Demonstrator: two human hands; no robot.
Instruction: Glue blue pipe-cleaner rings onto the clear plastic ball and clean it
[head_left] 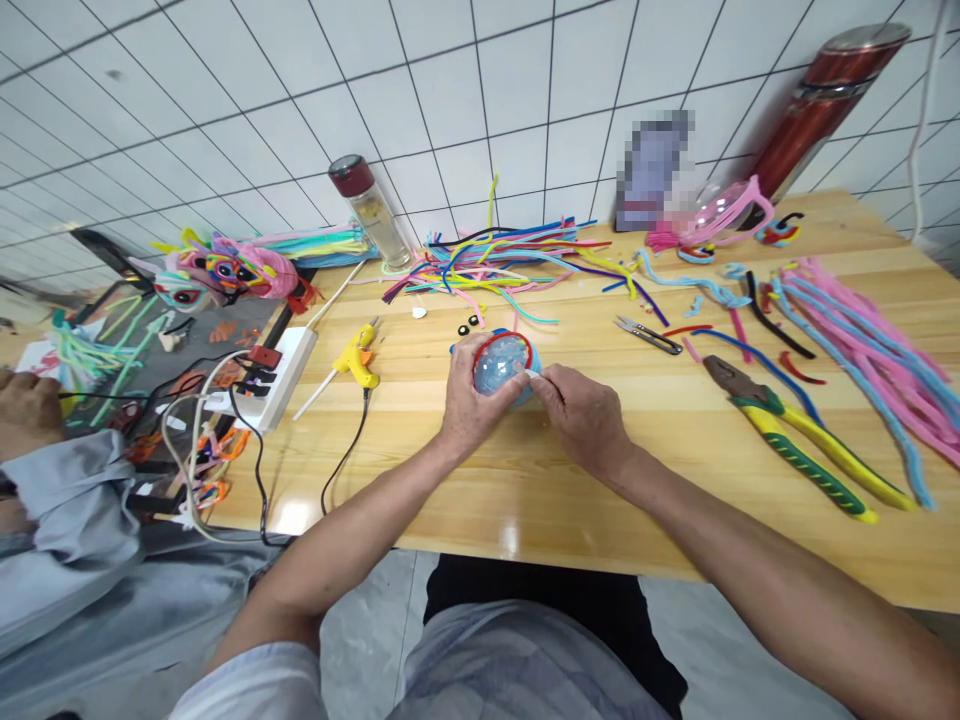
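Observation:
My left hand is wrapped around a round, see-through plastic dome with a red fuzzy rim and light blue pipe cleaner around its outside. At the dome's right edge, my right hand is closed, thumb and forefinger pinched together. What lies between those fingertips is too small to make out. Just beyond the dome are two small black-and-white round pieces. A yellow glue gun rests to the left. On the right lie small scissors and pliers with green and yellow handles.
Loose coloured pipe cleaners are heaped along the wall, with pink and blue ones at right. A glass bottle and a red flask stand behind. Cords run from a power strip. A co-worker's sleeve is at far left.

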